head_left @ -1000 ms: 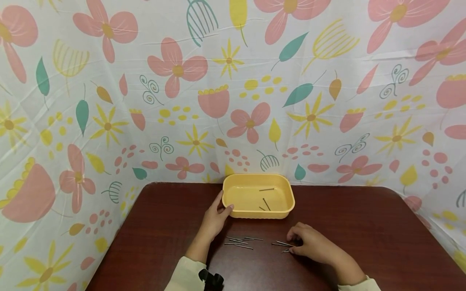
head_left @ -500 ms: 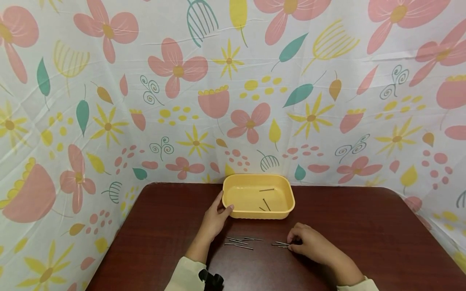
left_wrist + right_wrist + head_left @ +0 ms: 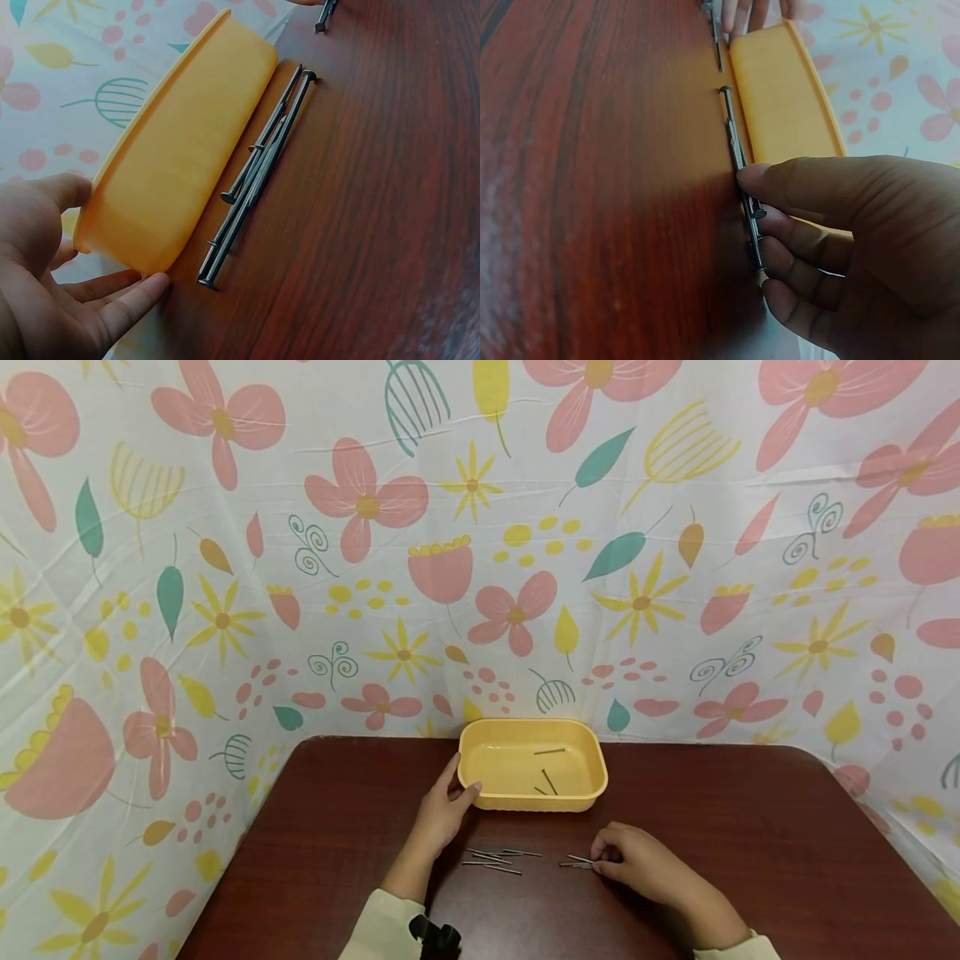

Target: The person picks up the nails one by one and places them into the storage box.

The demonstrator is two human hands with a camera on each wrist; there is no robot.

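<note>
A yellow plastic basin (image 3: 536, 803) stands near the back of the table, with a few nails (image 3: 550, 782) lying in it. My left hand (image 3: 441, 814) holds its front left corner, thumb over the rim and fingers along the side. To the right, in front of the basin, my right hand (image 3: 637, 858) pinches a small bunch of steel nails (image 3: 735, 139) low over the tabletop. In the right wrist view the thumb lies on the nails and the fingertips are curled at their far side. Several more nails (image 3: 492, 862) lie in a loose pile between my hands.
The dark red-brown wooden table (image 3: 337, 827) has rounded back corners. Behind it and at the left hangs a white cloth (image 3: 517, 677) printed with flowers and leaves. A black device (image 3: 435, 937) is strapped at my left wrist over the pale sleeve (image 3: 382, 927).
My right thumb and fingers have closed in on the right-hand nails, which are now drawn closer together. The left hand, basin and left nail pile have stayed put.
</note>
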